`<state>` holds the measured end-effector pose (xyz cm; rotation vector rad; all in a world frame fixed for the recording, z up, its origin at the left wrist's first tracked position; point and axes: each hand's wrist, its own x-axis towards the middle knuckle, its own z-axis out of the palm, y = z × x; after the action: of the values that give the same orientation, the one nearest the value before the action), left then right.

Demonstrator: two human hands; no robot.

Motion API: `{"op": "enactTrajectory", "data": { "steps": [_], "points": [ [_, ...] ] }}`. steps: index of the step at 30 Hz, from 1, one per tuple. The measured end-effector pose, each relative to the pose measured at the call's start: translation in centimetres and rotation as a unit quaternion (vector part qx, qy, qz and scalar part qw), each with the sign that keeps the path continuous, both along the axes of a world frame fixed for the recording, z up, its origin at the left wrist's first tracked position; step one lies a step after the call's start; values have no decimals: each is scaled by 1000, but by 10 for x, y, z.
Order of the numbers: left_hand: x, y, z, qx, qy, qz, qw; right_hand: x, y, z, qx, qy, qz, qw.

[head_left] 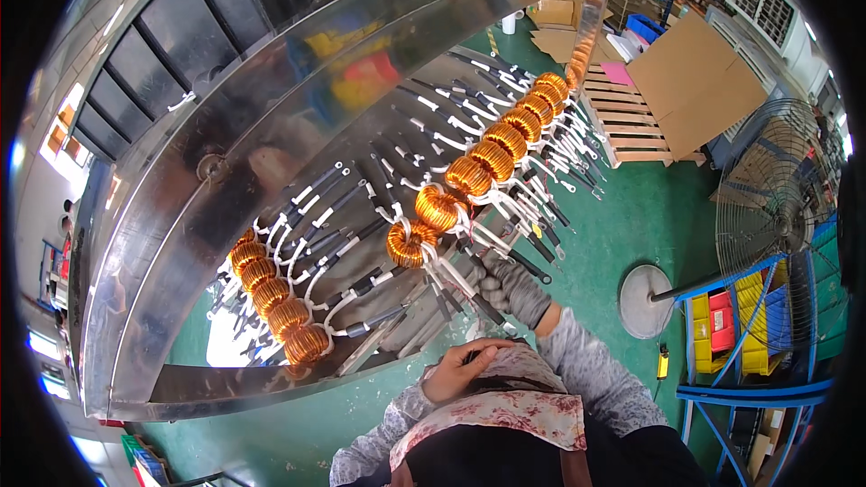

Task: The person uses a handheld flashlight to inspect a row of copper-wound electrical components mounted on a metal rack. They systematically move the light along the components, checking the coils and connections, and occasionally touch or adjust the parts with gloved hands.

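Note:
My right hand (519, 293), in a grey glove, is closed at the leads just below the nearest coil of the right row. Its fingers curl around a lead, partly hidden among the other cables. The nearest copper-wound ring coil (411, 244) has white leads with black sleeves (488, 307) running down beside that hand. Bare and holding nothing, my left hand (465, 368) rests in front of my apron (532, 419), its thumb apart from the fingers. A second coil (439, 207) leans close behind the nearest one.
More copper coils (492, 160) run up the right side of a shiny metal rack (126, 307); another row (269, 296) hangs at its left. Leads with ring lugs stick out both sides. At right are a caged fan (780, 216), a pallet (627, 117), cardboard (695, 81) and a blue shelf of bins (753, 392).

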<state>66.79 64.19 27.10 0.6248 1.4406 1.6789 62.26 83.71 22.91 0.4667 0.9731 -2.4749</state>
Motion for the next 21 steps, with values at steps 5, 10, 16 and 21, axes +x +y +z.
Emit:
{"op": "enactTrajectory", "data": {
  "steps": [5,10,16,21],
  "points": [
    [0,-5,-6,4,-109,27,994,-6,3,8,-72,-38,17,997],
    [2,-3,-7,4,-181,23,983,-3,4,-5,-122,-30,-26,992],
    [-2,8,-2,12,-179,39,983,2,3,4,-97,-11,-40,994],
    [-2,20,3,36,-208,45,976,44,14,50,138,143,30,980]
  ]
}}
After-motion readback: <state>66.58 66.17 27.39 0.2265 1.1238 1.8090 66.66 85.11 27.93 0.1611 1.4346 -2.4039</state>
